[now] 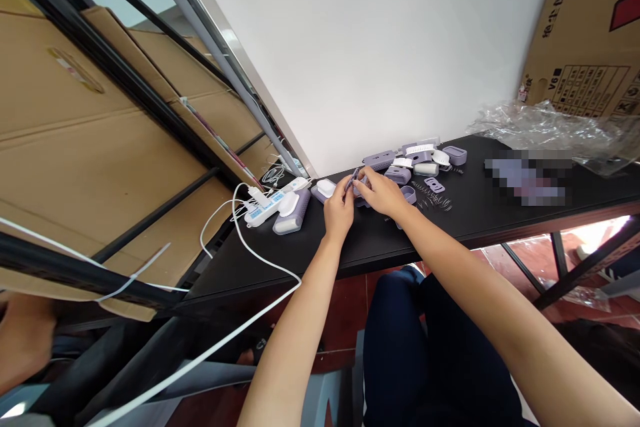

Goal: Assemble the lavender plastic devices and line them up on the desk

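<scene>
My left hand (pixel 339 208) and my right hand (pixel 383 188) meet above the black tabletop, fingers closed in a pinch round a small purple plastic part (pixel 353 180). My fingers cover much of it. Just right of my right hand lie a purple ring-shaped part (pixel 409 195), a flat purple plate with holes (pixel 434 184) and several loose metal springs (pixel 440 200). Behind my hands is a heap of purple and white plastic pieces, among them a white-bristled part (pixel 419 149) and an open purple shell (pixel 455 155). Left of my left hand rests a purple-and-white device (pixel 292 212).
A white power strip (pixel 273 206) with plugs sits at the left, and its white cable (pixel 265 258) loops over the table's front edge. Clear plastic wrap (pixel 555 130) and a printed carton (pixel 590 34) are at the right. A metal rack (pixel 150 94) with cardboard stands left.
</scene>
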`<state>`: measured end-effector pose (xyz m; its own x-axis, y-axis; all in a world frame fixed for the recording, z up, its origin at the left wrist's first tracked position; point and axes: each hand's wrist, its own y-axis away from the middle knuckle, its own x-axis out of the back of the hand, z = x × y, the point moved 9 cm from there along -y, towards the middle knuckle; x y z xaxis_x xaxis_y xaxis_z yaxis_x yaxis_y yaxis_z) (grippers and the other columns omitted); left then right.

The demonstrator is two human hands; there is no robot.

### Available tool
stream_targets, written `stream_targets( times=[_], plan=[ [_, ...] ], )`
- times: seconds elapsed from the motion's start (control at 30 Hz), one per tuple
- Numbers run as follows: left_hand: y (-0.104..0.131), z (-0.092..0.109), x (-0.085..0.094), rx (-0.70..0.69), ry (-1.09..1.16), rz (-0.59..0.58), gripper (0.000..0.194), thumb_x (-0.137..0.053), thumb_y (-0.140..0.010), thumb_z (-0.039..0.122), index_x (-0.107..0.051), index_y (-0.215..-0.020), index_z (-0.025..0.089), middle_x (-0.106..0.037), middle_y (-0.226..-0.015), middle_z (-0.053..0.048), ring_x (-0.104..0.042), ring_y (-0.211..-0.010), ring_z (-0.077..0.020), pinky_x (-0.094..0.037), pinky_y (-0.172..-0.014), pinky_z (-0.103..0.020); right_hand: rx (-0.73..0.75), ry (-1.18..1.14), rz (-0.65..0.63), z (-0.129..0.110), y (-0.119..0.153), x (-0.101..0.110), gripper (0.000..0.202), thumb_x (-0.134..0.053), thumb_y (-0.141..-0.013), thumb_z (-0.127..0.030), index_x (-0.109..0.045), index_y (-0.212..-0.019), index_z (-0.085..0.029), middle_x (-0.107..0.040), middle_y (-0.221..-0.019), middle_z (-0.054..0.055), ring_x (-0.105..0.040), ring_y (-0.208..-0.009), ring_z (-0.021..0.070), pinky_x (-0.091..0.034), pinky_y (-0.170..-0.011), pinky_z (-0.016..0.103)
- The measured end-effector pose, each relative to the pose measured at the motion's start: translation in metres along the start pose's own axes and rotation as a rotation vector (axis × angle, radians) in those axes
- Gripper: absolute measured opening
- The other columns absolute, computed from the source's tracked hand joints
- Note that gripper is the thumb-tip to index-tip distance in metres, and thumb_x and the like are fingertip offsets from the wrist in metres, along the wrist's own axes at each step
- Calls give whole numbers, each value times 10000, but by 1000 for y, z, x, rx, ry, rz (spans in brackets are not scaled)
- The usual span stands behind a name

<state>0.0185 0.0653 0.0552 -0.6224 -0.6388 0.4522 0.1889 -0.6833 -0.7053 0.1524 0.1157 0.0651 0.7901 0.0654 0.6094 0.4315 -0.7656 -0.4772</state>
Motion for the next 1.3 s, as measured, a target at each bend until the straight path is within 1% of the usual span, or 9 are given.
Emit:
stream_targets(
  times=[0.23, 0.47, 0.63, 0.83, 0.97, 1.17, 1.3],
  plan=[
    [0, -2, -1, 2, -5, -8, 325, -523, -1020, 294, -652, -1315, 246, -755, -1215, -75, -747, -1042, -201, -591, -943, -335, 4, -8, 2, 0, 0, 1, 268, -440, -1011, -467, -577, -1137, -274, -739, -995, 41, -674, -886, 268, -430, -722, 325],
    [0, -2, -2, 8, 6, -10, 327, -520, -1020, 293, -650, -1315, 238, -758, -1209, -75, -761, -946, -183, -605, -887, -319, 4, -15, -3, -2, 1, 2, 285, -432, -1017, -470, -582, -1155, -270, -740, -1013, 52, -679, -895, 272, -447, -736, 332],
    [0, -1, -1, 3, 4, -4, 325, -522, -1018, 292, -654, -1311, 239, -763, -1198, -77, -760, -962, -186, -603, -896, -319, 2, -14, -7, -2, 1, 1, 286, -434, -1017, -468, -583, -1159, -268, -738, -997, 49, -678, -891, 266, -449, -739, 329],
    [-1, 0, -1, 0, 4, -8, 324, -521, -1022, 313, -653, -1306, 231, -759, -1196, -80, -760, -926, -182, -610, -870, -320, 0, -26, -10, -2, 1, 1, 284, -431, -1017, -475, -580, -1149, -271, -738, -974, 40, -674, -879, 263, -439, -729, 326],
    [0, -3, -2, 13, -7, -15, 329, -522, -1022, 314, -647, -1315, 233, -764, -1173, -80, -761, -919, -186, -606, -887, -337, 8, -31, -6, -4, 1, 2, 271, -435, -1017, -464, -579, -1141, -271, -740, -989, 38, -677, -892, 261, -438, -732, 322],
    [-1, -2, -2, 17, -1, -18, 326, -522, -1019, 303, -649, -1311, 232, -765, -1172, -80, -759, -943, -191, -605, -884, -336, 4, -27, -9, -3, 1, 2, 273, -432, -1016, -471, -575, -1142, -274, -739, -983, 40, -679, -893, 269, -440, -733, 327],
    [0, -4, -4, 20, 32, -30, 340, -519, -1020, 321, -638, -1328, 237, -771, -1136, -75, -763, -912, -186, -609, -869, -336, -15, -11, -1, 0, 1, 2, 276, -426, -1017, -466, -569, -1155, -274, -735, -977, 46, -678, -898, 278, -447, -739, 333]
  ],
)
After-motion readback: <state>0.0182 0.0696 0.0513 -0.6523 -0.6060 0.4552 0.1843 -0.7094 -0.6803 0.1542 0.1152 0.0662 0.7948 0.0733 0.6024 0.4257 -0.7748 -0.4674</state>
